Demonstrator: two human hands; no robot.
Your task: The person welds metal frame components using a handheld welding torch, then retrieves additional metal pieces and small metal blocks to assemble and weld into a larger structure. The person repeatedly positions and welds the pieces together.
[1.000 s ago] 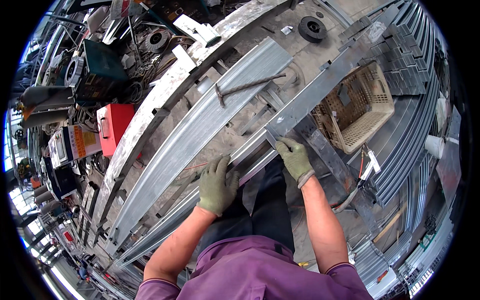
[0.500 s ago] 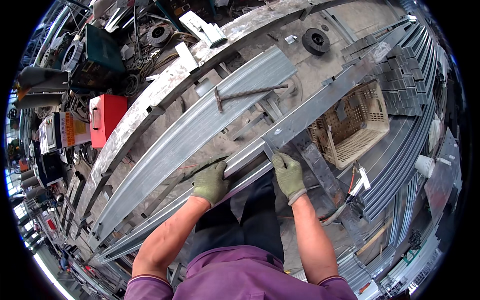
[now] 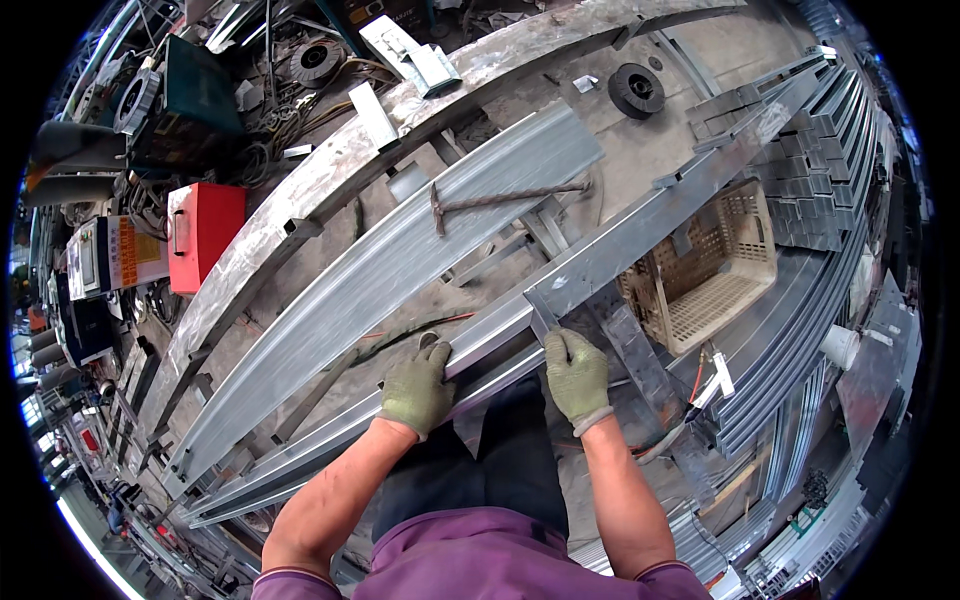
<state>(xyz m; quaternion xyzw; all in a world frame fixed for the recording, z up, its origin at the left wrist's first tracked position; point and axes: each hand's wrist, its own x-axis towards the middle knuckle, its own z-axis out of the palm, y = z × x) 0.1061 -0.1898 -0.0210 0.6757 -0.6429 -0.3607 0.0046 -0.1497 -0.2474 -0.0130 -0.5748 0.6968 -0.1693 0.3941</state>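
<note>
A long galvanized steel channel runs diagonally in front of my legs, from the lower left toward the middle. My left hand, in a green work glove, is closed around the channel's near side, its fingers over the upper edge. My gloved right hand pinches the lower end of a small flat metal piece, which stands crosswise at the channel's right end. This piece lies against the end of a flat steel beam that continues to the upper right. My right fingertips partly hide it.
A hammer with a rod-like handle lies on a wide galvanized panel beyond the channel. A beige plastic crate and stacked steel profiles are at right. A red box and a wire spool stand farther off.
The whole view has shifted slightly. My left hand's fingers have loosened a little and show more above the channel edge. My right hand keeps its pinch on the small metal piece.
</note>
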